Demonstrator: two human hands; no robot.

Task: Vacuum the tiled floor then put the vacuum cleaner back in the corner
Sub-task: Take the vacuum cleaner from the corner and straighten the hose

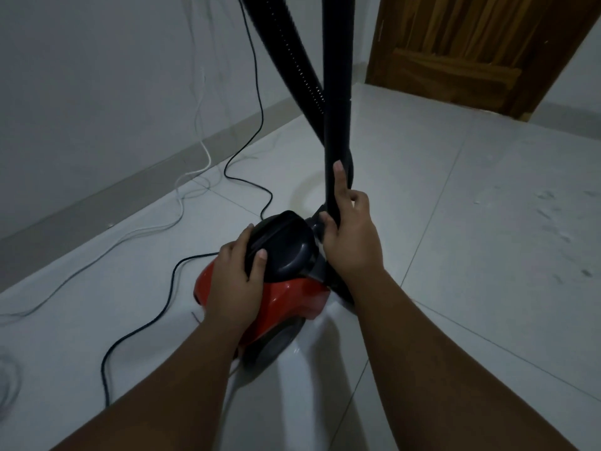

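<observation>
left hand [235,276]: fingers curled on the black lid of the red canister vacuum cleaner [286,294] | right hand [349,236]: gripping black wand [338,92] | vacuum on tiled floor [455,222], near wall [97,76]

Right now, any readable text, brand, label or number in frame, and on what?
None readable in this view.
The red vacuum body: no brand or label shows; the left hand covers part of it.
The dark lid: plain.
The black tube and wooden door: no markings.
</observation>
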